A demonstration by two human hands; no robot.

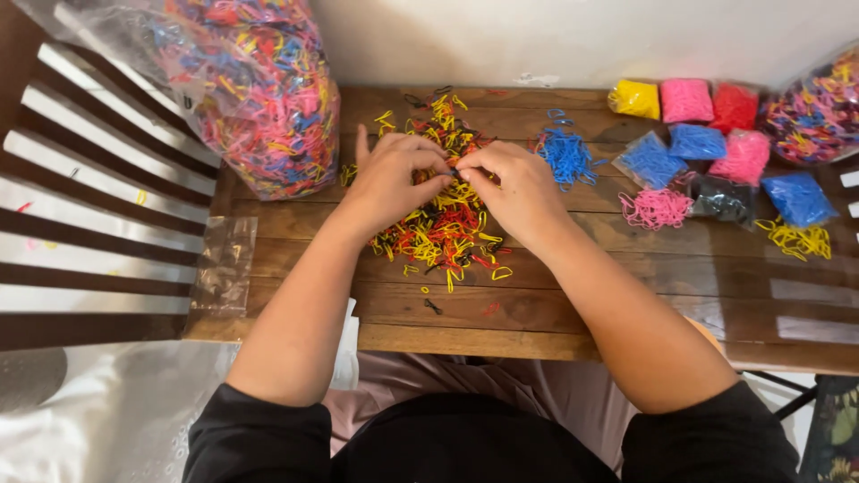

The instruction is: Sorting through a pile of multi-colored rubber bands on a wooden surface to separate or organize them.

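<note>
Now, hands: left hand [394,174] and right hand [514,188] meet fingertip to fingertip at the frame's centre, pinched together on a small dark elastic band [454,172].
Pile: that band sits at the top of a loose heap of tiny yellow, red and black elastic bands [443,228], spread on the brown slatted wooden table [555,304] beneath both palms.
Big bags: two clear plastic sacks of mixed pink, blue and yellow bands, one at upper left [259,98], one cut off at upper right [814,112].
Small packets: eight at upper right; one yellow, three pink or red, three blue, one black [721,199].
Loose heaps: blue [565,154], pink [656,208], yellow [796,240].
Empty clear bag: left table edge [224,264].
</note>
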